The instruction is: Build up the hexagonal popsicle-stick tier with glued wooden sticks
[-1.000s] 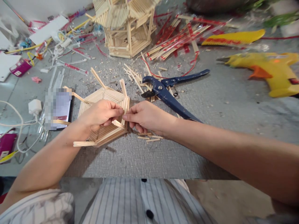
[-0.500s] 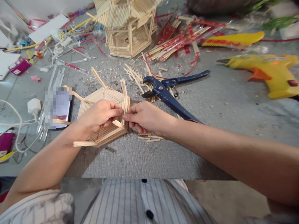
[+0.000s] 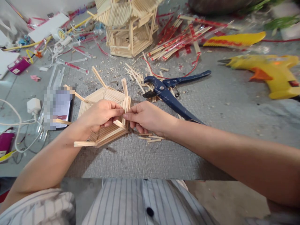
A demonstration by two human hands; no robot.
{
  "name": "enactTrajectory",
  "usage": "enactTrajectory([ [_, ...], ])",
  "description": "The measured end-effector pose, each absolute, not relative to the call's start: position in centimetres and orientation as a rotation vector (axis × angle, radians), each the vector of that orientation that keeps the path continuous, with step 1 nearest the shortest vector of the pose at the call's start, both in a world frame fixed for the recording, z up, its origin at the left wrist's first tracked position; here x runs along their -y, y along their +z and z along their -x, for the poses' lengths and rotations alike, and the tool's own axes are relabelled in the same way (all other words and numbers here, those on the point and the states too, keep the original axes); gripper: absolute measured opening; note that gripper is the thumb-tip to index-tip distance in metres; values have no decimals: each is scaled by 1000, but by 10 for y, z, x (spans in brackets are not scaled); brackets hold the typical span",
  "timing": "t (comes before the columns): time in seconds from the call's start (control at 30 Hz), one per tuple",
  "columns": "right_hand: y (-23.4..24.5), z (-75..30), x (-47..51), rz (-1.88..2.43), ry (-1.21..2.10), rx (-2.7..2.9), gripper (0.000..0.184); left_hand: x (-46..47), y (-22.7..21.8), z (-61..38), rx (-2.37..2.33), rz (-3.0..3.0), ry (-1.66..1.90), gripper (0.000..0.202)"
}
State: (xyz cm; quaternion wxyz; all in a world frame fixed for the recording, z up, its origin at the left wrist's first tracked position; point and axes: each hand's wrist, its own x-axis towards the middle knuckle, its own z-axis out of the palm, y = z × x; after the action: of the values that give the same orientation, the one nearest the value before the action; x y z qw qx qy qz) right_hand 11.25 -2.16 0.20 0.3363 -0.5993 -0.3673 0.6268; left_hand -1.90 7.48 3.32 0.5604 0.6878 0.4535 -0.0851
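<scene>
A many-sided frame of wooden sticks lies on the grey table, with short paired posts sticking up at its corners. My left hand reaches over the frame, thumb and forefinger pinched at its right side. Opposite it, my right hand pinches at the same right edge from outside, the other fingers curled. The fingertips of both hands nearly meet there. Whatever lies between them is too small or too hidden to make out. Several short cut sticks lie just below my right hand.
Blue cutters lie open beyond my right hand, near stick offcuts. A yellow glue gun rests at the right. A taller stick structure stands at the back, beside red-wrapped sticks. A phone and white charger are at the left.
Almost nothing differs. Both hands keep their pinch at the frame's right edge, and the view has shifted very slightly.
</scene>
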Motion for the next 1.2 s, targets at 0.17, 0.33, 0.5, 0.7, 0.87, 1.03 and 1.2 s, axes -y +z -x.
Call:
enactTrajectory([
  [0.17, 3, -111, 21, 1583, 1622, 971, 36, -78, 29, 22, -1019, -1645, -189, 25],
  [0.33, 2, -111, 22, 1586, 1610, 985, 35, -77, 30, 21, -1021, -1634, -192, 25],
  [0.5, 2, -112, 22, 1587, 1608, 990, 34, -77, 30, 21, -1016, -1643, -182, 27],
  [0.7, 2, -112, 22, 1592, 1605, 992, 35, -75, 32, 20, -1038, -1646, -189, 26],
  [0.87, 1, -111, 21, 1602, 1600, 984, 35, -74, 32, 20, -1042, -1652, -194, 27],
  [1.03, 1, -111, 21, 1589, 1596, 994, 34, -75, 32, 20, -1043, -1657, -189, 26],
  [1.2, -1, -111, 21, 1577, 1599, 979, 34, -75, 31, 20, -1050, -1647, -187, 26],
])
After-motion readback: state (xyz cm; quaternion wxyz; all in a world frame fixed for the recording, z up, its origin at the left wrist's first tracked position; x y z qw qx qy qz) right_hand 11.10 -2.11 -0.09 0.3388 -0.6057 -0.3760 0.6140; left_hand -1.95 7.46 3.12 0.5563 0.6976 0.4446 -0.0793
